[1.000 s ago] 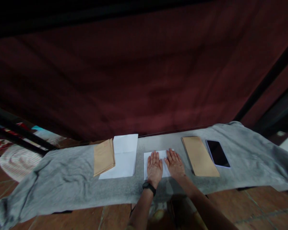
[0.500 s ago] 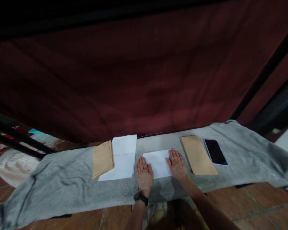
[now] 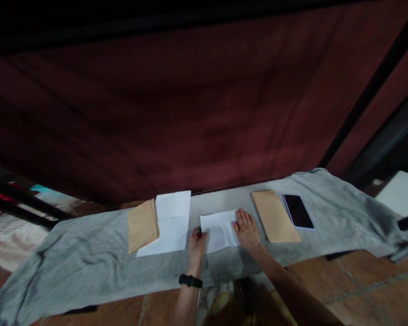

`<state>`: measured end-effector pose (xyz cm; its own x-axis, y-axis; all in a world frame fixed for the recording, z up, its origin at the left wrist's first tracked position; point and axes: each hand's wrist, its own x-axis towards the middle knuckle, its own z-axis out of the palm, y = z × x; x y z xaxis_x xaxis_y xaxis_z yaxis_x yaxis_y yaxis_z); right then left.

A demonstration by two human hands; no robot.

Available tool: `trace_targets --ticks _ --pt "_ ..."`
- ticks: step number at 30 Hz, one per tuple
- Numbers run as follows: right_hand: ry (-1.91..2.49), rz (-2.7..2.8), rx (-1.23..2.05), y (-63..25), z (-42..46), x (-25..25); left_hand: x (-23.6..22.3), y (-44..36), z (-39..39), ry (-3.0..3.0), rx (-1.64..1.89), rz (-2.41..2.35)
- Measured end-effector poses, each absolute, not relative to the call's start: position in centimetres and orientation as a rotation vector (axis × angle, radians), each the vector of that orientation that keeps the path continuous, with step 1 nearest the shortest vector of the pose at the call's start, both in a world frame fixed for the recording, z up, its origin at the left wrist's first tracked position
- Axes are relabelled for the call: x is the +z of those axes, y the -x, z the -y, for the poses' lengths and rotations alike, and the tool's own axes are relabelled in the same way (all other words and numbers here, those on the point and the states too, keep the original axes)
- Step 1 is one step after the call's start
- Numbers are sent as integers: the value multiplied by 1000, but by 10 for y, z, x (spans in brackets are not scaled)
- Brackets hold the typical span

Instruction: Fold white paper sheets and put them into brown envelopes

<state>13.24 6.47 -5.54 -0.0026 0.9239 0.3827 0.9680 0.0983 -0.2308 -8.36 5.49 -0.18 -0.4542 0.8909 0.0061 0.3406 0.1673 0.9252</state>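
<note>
A folded white sheet of paper (image 3: 220,228) lies on the grey cloth between my hands. My left hand (image 3: 197,242), with a black band on its wrist, has its fingers curled and pinches the sheet's left edge. Flat on the sheet's right edge rests my right hand (image 3: 247,230), its fingers stretched out. The sheet bulges slightly near its middle. To the left, a stack of white paper (image 3: 173,222) with a crease across it is partly covered by brown envelopes (image 3: 143,226).
More brown envelopes (image 3: 275,217) lie right of my right hand, beside a phone (image 3: 298,212) with a dark screen. Grey cloth (image 3: 98,253) covers the narrow bench. A dark red curtain (image 3: 204,113) hangs behind it, and floor tiles (image 3: 353,280) show in front.
My left hand has gone from lying flat to curled fingers gripping the paper's left edge. The sheet now bulges a little. My right hand stays flat on it. The view has shifted slightly.
</note>
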Motion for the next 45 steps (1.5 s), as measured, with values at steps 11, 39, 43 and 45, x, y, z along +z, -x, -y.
trace_targets --ticks 11,39,43,45 --pt "1724 1786 149 -140 -69 -58 30 82 -46 -1064 1455 -1756" --pt "1529 2191 -95 -133 4 -46 7 42 31 -2389 671 -1526" --pt "1543 2214 -171 -131 8 -52 4 28 -5 -2449 545 -1623" --pt "1533 2195 -195 -130 7 -55 1 17 -24 -2493 425 -1573"
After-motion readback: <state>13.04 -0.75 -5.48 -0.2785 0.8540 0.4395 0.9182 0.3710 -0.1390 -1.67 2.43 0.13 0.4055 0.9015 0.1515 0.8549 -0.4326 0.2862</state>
